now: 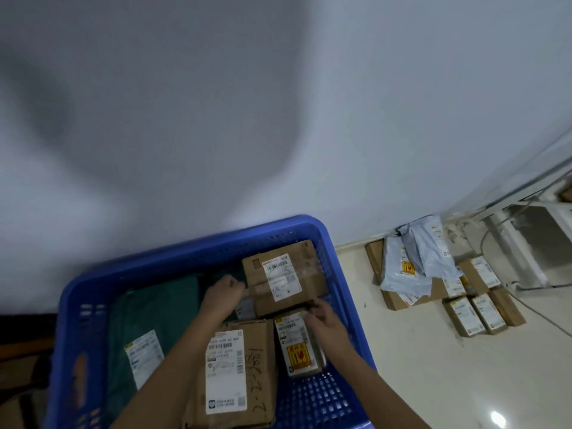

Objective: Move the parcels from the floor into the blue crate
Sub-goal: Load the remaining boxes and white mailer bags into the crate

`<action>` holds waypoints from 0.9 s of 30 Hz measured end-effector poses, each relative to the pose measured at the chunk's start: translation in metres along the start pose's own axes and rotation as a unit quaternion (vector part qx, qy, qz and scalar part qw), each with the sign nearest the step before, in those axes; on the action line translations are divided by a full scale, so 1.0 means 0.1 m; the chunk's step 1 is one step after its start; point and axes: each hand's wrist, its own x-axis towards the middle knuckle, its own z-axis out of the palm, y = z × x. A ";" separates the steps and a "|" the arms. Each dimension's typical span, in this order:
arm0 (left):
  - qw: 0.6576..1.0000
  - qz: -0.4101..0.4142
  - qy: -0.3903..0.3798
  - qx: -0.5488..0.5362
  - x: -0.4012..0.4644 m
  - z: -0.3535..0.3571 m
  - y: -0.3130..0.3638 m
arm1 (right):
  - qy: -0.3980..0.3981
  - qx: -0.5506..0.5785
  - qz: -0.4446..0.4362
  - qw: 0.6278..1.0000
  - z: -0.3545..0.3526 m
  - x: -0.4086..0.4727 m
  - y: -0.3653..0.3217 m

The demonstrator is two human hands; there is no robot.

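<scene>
Head view.

Blue crate [198, 255]: under both forearms, perforated walls and base, standing against a pale wall [278, 103].

Top box [283, 278]: brown carton with white label, in the crate's far right corner, lying on other parcels, held between the two hands. Long axis roughly left to right, slightly tilted; label facing up.

Left hand [224, 292]: at the top box's left end, fingers curled against that end; grip on the carton's edge appears closed, though blur hides the fingertips.

Right hand [325, 317]: at the top box's near right corner, fingers bent onto its lower edge, pinching it.

Large box [244, 370]: between the forearms, below the left hand, long axis running away from the person, label and handwritten marks up.

Small box [301, 345]: just under the right hand, beside the large box, label with orange sticker up, long axis likewise running away.

Green bag [148, 323]: left of the left arm, flat in the crate, white label on its near part.

Floor pile [433, 274]: well to the right of the right hand, outside the crate, on a cream floor [418, 366] against the wall; grey mailers over flat cartons, several small brown boxes alongside.

White frame [526, 230]: beyond the pile, with a cable trailing across the floor.
</scene>
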 end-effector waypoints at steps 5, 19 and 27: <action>0.978 -0.056 0.100 -0.177 -0.74 -0.14 -0.63 | -0.199 -0.148 0.023 0.969 0.31 -0.43 -0.01; 0.983 0.009 0.110 -0.147 -0.82 0.15 -1.31 | -0.147 -0.226 -0.043 0.962 0.75 -0.24 0.31; 0.986 0.008 0.099 -0.134 -1.02 0.06 -1.21 | -0.162 -0.210 -0.002 0.964 0.66 -0.44 0.13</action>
